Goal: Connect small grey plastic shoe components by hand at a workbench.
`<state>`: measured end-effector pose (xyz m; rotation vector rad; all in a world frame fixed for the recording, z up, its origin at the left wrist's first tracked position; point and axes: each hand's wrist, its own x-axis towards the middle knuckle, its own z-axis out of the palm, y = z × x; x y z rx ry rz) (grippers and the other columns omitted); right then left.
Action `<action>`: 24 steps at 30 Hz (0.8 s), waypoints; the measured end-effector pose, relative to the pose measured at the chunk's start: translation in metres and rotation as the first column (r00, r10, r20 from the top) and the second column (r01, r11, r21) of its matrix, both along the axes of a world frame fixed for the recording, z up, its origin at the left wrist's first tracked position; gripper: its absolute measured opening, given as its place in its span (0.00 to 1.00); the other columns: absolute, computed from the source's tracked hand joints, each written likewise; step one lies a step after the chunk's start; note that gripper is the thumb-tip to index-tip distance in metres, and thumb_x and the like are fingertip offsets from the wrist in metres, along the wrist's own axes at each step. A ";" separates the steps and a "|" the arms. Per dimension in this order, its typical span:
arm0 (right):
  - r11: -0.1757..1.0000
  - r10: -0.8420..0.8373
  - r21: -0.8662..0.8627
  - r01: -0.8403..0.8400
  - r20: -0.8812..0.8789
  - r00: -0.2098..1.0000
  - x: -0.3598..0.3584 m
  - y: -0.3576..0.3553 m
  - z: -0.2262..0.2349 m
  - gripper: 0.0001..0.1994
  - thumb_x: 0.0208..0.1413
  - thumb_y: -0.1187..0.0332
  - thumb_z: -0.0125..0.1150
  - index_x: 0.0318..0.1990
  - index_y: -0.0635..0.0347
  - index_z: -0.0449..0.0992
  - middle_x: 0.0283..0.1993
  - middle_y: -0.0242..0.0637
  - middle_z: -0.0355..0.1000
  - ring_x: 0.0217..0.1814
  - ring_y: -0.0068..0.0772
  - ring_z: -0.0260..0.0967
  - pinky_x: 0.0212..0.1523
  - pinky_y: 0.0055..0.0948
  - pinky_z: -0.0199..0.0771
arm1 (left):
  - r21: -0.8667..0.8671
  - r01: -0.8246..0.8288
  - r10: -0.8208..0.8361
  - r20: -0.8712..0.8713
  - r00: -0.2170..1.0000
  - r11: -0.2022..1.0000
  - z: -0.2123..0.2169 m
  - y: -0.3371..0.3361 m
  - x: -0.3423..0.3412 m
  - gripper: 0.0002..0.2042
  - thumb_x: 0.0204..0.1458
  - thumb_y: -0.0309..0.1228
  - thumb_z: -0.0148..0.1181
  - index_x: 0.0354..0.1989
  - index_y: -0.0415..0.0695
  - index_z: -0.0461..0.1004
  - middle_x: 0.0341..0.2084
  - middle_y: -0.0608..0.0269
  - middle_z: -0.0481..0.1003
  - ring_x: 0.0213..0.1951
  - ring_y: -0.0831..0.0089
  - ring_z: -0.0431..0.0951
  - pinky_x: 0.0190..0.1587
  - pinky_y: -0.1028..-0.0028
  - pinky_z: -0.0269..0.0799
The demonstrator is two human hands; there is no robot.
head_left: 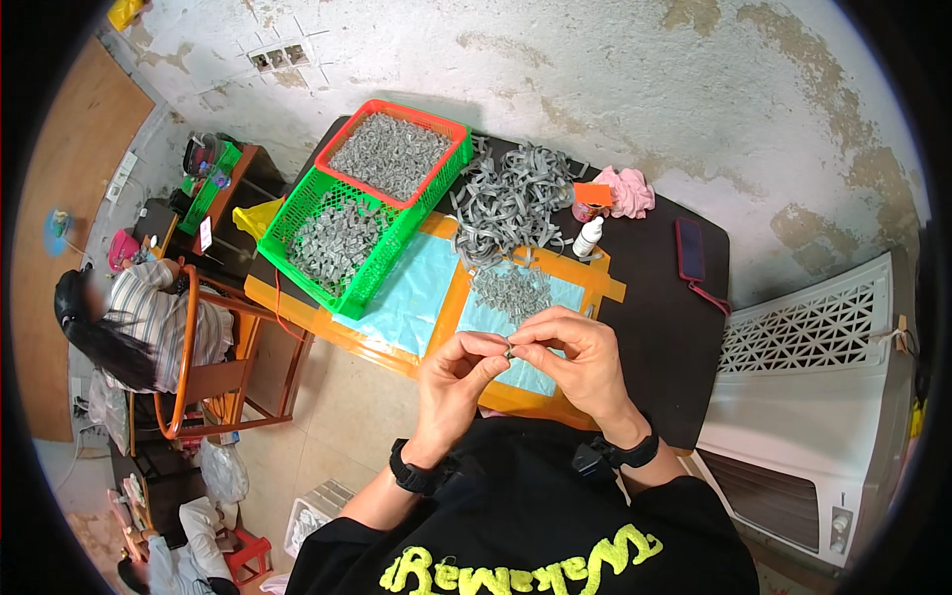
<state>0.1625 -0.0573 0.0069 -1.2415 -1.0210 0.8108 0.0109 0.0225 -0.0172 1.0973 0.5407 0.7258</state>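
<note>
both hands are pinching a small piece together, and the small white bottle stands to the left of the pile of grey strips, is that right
Not quite: the head view shows the small white bottle to the right of the pile of grey strips, not the left. The left hand and right hand are pinching a small piece together, as you say.

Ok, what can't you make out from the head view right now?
In the head view:
- Shape of the small piece between left hand and right hand: too small, partly covered by both.
- Far end of the green basket's inside: hidden by the red basket.
- Print on the white bottle: too small.
</note>
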 end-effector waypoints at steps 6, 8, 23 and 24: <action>1.000 0.007 -0.029 -0.008 -0.019 1.000 0.001 -0.003 0.005 0.06 0.50 0.82 0.62 0.36 0.67 0.78 0.37 0.36 0.74 0.41 0.25 0.74 0.41 0.22 0.76 | 0.024 0.023 -0.023 -0.007 1.000 0.999 0.005 0.001 -0.002 0.04 0.52 0.20 0.62 0.35 0.37 0.75 0.39 0.59 0.76 0.41 0.77 0.75 0.48 0.75 0.71; 0.999 -0.044 0.010 0.044 0.034 0.998 -0.003 -0.002 -0.001 0.06 0.49 0.82 0.62 0.35 0.67 0.78 0.36 0.36 0.74 0.39 0.26 0.74 0.40 0.23 0.75 | -0.041 0.025 -0.025 0.005 1.000 0.999 -0.002 0.000 -0.001 0.03 0.53 0.21 0.61 0.35 0.38 0.75 0.39 0.60 0.76 0.40 0.77 0.75 0.48 0.75 0.72; 0.931 -0.234 0.358 0.066 0.450 0.862 -0.002 0.003 -0.004 0.10 0.40 0.84 0.65 0.32 0.61 0.77 0.34 0.33 0.72 0.38 0.33 0.71 0.38 0.29 0.72 | -0.401 0.110 -0.018 0.225 0.974 0.909 -0.006 -0.008 0.005 0.03 0.57 0.25 0.57 0.38 0.40 0.73 0.38 0.63 0.76 0.39 0.76 0.76 0.49 0.72 0.73; 0.933 -0.228 0.354 0.059 0.456 0.860 -0.002 0.003 -0.004 0.10 0.40 0.84 0.65 0.32 0.61 0.77 0.34 0.33 0.72 0.38 0.33 0.71 0.37 0.29 0.72 | -0.388 0.106 -0.018 0.222 0.975 0.915 -0.007 -0.008 0.005 0.03 0.57 0.25 0.57 0.38 0.40 0.73 0.38 0.62 0.76 0.40 0.76 0.76 0.49 0.72 0.73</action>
